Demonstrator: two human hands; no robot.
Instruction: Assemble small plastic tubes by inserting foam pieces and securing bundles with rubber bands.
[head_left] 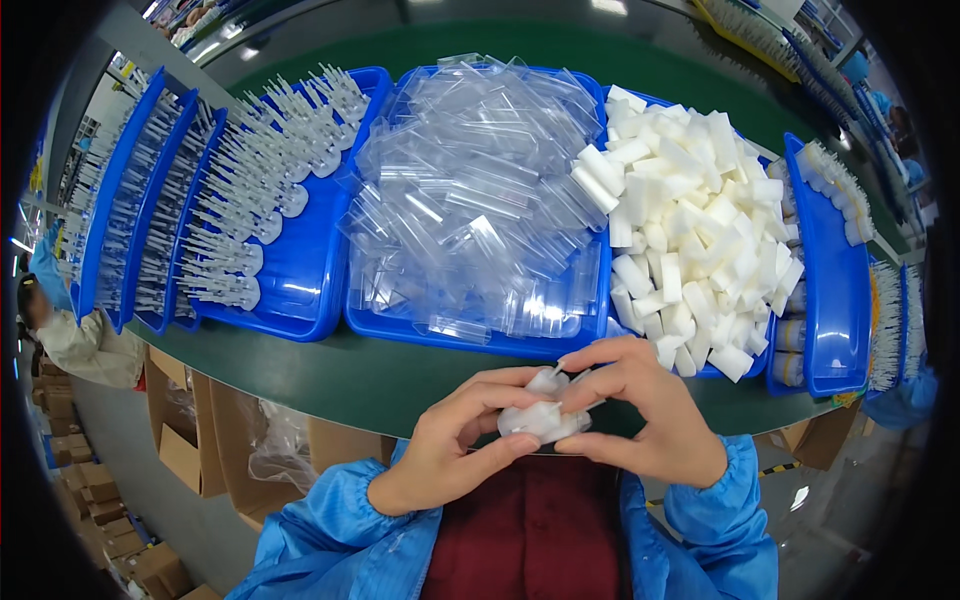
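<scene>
Close to my body, at the table's near edge, my left hand (445,440) is closed around a white plastic piece (540,420) with a rounded base. My right hand (660,415) grips the same piece from the other side, its thumb and fingertips pressed on it. A thin pale stem sticks out near the right fingertips. My fingers cover much of the piece, so its full shape is hidden. Just beyond the hands, white foam blocks (700,230) lie heaped in a blue tray. Clear plastic sleeves (480,190) fill the middle tray (470,343).
On the left, a blue tray (310,285) holds rows of white stemmed parts (235,215), beside more trays standing on edge. Another blue tray (835,290) is at the right. Open cardboard boxes (225,440) stand below the green table (280,370). Another person (80,340) is at far left.
</scene>
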